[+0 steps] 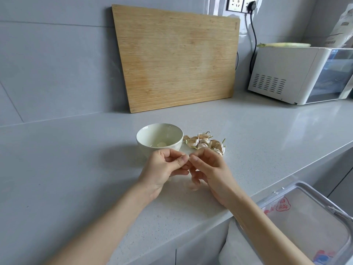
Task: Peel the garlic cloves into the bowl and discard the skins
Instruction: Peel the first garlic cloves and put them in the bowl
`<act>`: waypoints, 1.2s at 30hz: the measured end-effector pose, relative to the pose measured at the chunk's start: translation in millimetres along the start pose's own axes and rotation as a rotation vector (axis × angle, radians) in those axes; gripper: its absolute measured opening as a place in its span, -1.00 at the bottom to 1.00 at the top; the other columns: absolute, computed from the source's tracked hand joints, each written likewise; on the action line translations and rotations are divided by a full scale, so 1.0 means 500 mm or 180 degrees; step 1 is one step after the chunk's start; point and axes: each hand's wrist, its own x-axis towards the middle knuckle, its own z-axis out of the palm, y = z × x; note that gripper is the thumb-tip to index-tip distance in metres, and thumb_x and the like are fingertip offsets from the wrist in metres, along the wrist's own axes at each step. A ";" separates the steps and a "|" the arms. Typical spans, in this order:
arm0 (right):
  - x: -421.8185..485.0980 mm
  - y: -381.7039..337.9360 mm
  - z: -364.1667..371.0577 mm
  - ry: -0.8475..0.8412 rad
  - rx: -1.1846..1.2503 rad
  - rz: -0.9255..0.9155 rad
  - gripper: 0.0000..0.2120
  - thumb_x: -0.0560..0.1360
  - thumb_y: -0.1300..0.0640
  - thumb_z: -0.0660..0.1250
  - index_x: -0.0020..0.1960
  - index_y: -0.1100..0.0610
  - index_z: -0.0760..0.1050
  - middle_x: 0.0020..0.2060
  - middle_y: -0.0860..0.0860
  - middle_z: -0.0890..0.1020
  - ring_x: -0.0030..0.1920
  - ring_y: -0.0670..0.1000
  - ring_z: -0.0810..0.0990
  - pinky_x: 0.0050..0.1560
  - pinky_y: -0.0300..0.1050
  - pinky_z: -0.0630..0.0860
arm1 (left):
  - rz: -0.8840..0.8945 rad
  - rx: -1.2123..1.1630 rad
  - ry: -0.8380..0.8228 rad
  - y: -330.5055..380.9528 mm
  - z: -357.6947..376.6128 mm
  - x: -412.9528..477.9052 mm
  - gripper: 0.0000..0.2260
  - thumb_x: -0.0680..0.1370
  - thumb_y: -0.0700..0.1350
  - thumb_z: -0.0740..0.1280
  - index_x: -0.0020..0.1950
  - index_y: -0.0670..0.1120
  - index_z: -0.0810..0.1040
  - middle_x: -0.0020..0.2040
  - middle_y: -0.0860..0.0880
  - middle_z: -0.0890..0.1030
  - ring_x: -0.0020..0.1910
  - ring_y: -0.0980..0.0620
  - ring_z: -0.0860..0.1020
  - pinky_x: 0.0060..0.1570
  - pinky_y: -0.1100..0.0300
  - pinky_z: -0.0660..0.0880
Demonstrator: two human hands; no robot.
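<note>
The grey speckled countertop (267, 134) fills most of your view. At 12 o'clock from your hands a bamboo cutting board (175, 58) leans upright against the tiled wall. At 2 o'clock stands a white microwave oven (286, 77) with a pale green stalk lying along its top. At 4 o'clock, below the counter's edge, is a white-rimmed bin (324, 203) lined with a clear plastic bag printed in red. A small blue and red thing lies near the bag's lower corner, but what it is cannot be told.

Your left hand (164, 169) and right hand (210, 169) meet in the middle, just at 6 o'clock of the bowl, raised a little off the counter. Both have their fingers curled inward. The thumb and forefinger tips of each pinch the same garlic clove (188, 157). It is almost wholly hidden between them, and only a pale sliver shows.

The cream ceramic bowl (141, 138) stands upright on the counter and holds one peeled clove (161, 144) at its bottom. At 3 o'clock of the bowl, just beside it, lies a pile of unpeeled garlic cloves (204, 142), its near end behind your right hand's knuckles. A pale scrap of skin (193, 187) lies on the counter under your right hand's lower fingers.
</note>
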 end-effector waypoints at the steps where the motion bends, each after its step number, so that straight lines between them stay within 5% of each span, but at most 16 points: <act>1: 0.000 0.000 -0.002 0.0019 -0.0073 -0.0018 -0.90 0.55 0.30 0.25 -0.12 0.32 0.43 -0.31 0.21 0.55 -0.42 0.06 0.44 -0.47 -0.13 0.39 | -0.0052 -0.0025 0.0017 0.000 0.000 0.000 -0.96 0.46 -0.33 0.34 -0.19 -0.26 0.54 -0.41 -0.07 0.62 -0.41 0.10 0.59 -0.39 0.32 0.52; 7: -0.004 -0.002 0.005 0.0339 -0.0993 0.0009 -0.83 0.55 0.31 0.25 -0.21 0.30 0.38 -0.51 0.11 0.53 -0.52 0.13 0.48 -0.48 -0.07 0.39 | -0.0312 0.0080 -0.0035 0.004 0.000 -0.005 -0.92 0.46 -0.35 0.34 -0.23 -0.26 0.53 -0.43 -0.07 0.62 -0.43 0.08 0.59 -0.41 0.30 0.52; 13: -0.007 -0.013 0.024 0.0543 -0.1791 0.0027 -0.80 0.58 0.26 0.15 -0.22 0.29 0.36 -0.41 0.15 0.52 -0.63 -0.04 0.42 -0.61 -0.24 0.31 | -0.0400 0.0178 -0.0071 0.007 0.001 -0.008 -0.90 0.48 -0.35 0.33 -0.25 -0.25 0.53 -0.44 -0.07 0.61 -0.45 0.09 0.57 -0.40 0.29 0.53; 17: -0.003 -0.019 0.016 0.0666 -0.0853 0.0146 -0.78 0.60 0.23 0.18 -0.21 0.29 0.41 -0.45 0.15 0.52 -0.59 0.01 0.44 -0.59 -0.20 0.35 | -0.0381 -0.0060 -0.0069 0.011 -0.001 -0.007 -0.89 0.47 -0.37 0.32 -0.25 -0.25 0.53 -0.37 -0.13 0.62 -0.40 0.04 0.60 -0.37 0.27 0.54; 22: -0.019 -0.014 -0.006 -0.0147 0.0993 0.0460 -0.77 0.44 0.24 0.30 0.03 0.34 0.56 -0.31 0.11 0.55 -0.36 -0.02 0.48 -0.34 -0.20 0.47 | -0.0274 -0.0317 0.0022 0.011 -0.008 0.000 -0.90 0.48 -0.37 0.30 -0.22 -0.25 0.53 -0.33 -0.12 0.62 -0.35 0.05 0.60 -0.34 0.27 0.55; 36: -0.015 0.003 -0.004 -0.0058 0.1315 0.0437 -0.78 0.35 0.34 0.34 -0.02 0.35 0.56 -0.39 0.10 0.52 -0.41 -0.05 0.46 -0.40 -0.23 0.41 | 0.0300 0.0091 0.0075 0.000 -0.001 -0.002 -0.93 0.44 -0.35 0.35 -0.23 -0.23 0.53 -0.37 -0.07 0.62 -0.38 0.06 0.59 -0.30 0.25 0.57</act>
